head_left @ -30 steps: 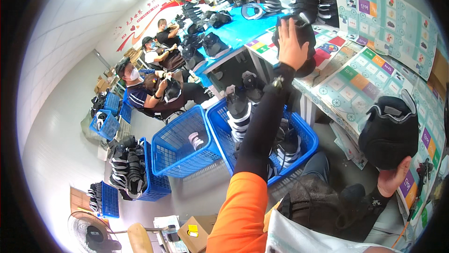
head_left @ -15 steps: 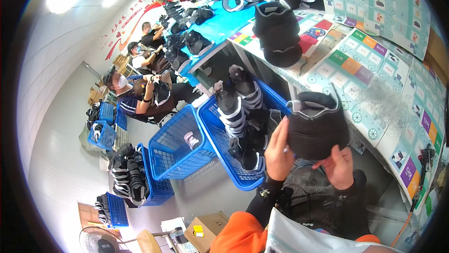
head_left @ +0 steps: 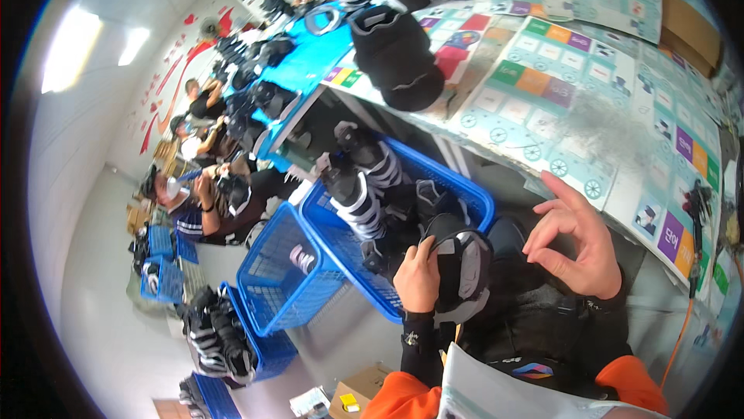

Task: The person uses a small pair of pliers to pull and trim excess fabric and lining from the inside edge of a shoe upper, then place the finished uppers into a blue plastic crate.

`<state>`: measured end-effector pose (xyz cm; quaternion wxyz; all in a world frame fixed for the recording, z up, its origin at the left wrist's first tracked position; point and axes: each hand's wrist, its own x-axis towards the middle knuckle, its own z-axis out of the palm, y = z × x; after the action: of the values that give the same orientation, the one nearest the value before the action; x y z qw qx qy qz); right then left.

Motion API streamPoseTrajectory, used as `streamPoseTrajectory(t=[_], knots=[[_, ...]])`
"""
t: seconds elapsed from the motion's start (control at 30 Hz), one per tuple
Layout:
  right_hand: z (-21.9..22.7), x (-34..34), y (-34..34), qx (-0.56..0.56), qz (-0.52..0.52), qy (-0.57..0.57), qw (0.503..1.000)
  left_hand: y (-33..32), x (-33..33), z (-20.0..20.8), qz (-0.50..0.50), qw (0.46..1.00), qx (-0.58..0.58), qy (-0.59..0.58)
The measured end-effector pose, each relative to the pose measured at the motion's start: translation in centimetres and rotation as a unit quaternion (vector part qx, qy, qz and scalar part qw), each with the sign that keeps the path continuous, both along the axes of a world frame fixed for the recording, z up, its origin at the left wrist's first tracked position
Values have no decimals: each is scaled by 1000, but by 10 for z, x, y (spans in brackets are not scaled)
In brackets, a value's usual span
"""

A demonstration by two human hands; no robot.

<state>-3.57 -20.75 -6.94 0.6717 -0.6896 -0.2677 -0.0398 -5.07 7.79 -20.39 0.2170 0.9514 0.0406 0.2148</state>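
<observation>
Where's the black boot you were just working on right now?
In the head view, the black boot sits low and centre over the lap, held by the left hand, just in front of the blue basket.

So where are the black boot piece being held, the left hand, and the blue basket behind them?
black boot piece (head_left: 463, 268): head view, on its rounded grey-edged shell.
left hand (head_left: 418, 278): head view, on the back of the hand.
blue basket (head_left: 474, 198): head view, on its far rim.

Bare hands (head_left: 577, 245); orange sleeves (head_left: 395, 402) over a black undersleeve (head_left: 418, 341) with a small white mark at the wrist
</observation>
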Motion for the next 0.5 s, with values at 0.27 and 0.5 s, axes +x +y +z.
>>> streamPoseTrajectory(t=[0.27, 0.5], knots=[[31, -7, -12, -55, -32, -202, 977, -6, 7, 7, -36, 998, 14, -49], [49, 13, -32, 118, -144, -154, 970, -8, 4, 17, -22, 999, -19, -44]])
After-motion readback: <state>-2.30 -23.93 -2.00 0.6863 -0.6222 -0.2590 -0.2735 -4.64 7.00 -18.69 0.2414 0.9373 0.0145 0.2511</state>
